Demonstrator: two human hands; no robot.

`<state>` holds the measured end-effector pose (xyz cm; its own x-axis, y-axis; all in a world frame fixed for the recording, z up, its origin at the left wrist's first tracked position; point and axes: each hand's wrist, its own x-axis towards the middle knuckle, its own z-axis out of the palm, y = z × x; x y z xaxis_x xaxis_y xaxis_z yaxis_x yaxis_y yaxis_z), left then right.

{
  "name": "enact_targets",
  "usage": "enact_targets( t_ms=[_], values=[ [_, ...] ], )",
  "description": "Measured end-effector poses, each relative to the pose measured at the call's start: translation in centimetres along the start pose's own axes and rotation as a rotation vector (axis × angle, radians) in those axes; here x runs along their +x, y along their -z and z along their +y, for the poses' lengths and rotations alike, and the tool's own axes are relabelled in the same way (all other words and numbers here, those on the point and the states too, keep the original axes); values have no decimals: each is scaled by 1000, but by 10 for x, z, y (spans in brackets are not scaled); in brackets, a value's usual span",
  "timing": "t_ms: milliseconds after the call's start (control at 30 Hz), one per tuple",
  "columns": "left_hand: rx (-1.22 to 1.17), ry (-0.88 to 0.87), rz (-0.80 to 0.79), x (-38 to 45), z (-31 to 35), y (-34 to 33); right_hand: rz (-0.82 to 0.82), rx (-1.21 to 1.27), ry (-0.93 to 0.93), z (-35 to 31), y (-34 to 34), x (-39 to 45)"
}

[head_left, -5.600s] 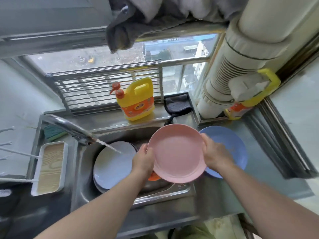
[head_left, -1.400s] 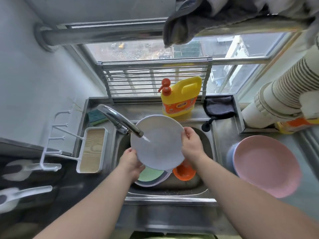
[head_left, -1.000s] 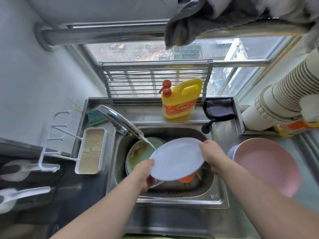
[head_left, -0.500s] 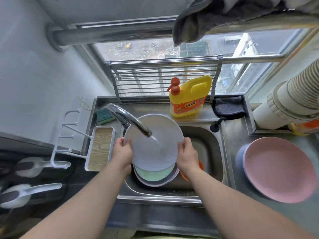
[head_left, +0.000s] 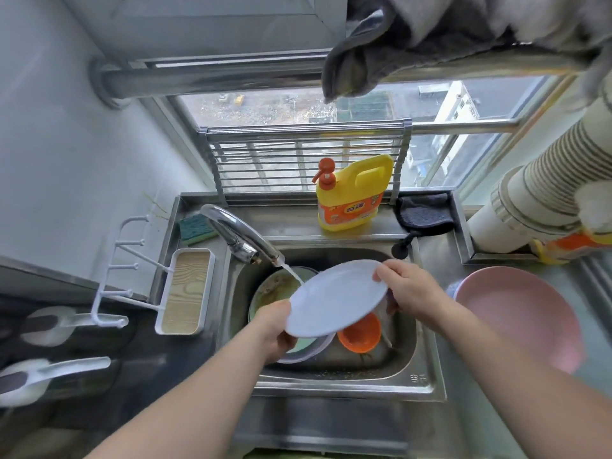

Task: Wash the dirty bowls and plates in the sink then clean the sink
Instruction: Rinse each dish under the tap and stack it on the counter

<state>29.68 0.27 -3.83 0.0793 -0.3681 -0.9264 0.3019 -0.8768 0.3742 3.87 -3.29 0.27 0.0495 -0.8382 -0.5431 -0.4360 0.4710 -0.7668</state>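
Over the steel sink (head_left: 419,380), the white plate (head_left: 336,298), upright facing the tap a moment ago, now lies tilted, its long axis running lower-left to upper-right, gripped at opposite rims by the left hand (head_left: 276,329) and right hand (head_left: 409,288).

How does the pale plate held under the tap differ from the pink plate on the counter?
The pale plate is bluish-white, the pink plate pink. The pale plate is held tilted over the sink by the left hand and right hand, with tap water hitting its edge; the pink plate lies on the counter, stacked on a blue one. Both are round and shallow.
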Motion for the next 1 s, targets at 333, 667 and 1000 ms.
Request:
enact_targets(
  t_ms=[333,667,1000],
  values=[
    [-173,191,-172,18,-3,43,60,118,172,22,-23,-10],
    [-151,169,-157,22,-17,36,276,517,-73,13,-85,0],
    [-69,103,-130,46,4,89,146,460,-110,-29,-142,17]
  ],
)
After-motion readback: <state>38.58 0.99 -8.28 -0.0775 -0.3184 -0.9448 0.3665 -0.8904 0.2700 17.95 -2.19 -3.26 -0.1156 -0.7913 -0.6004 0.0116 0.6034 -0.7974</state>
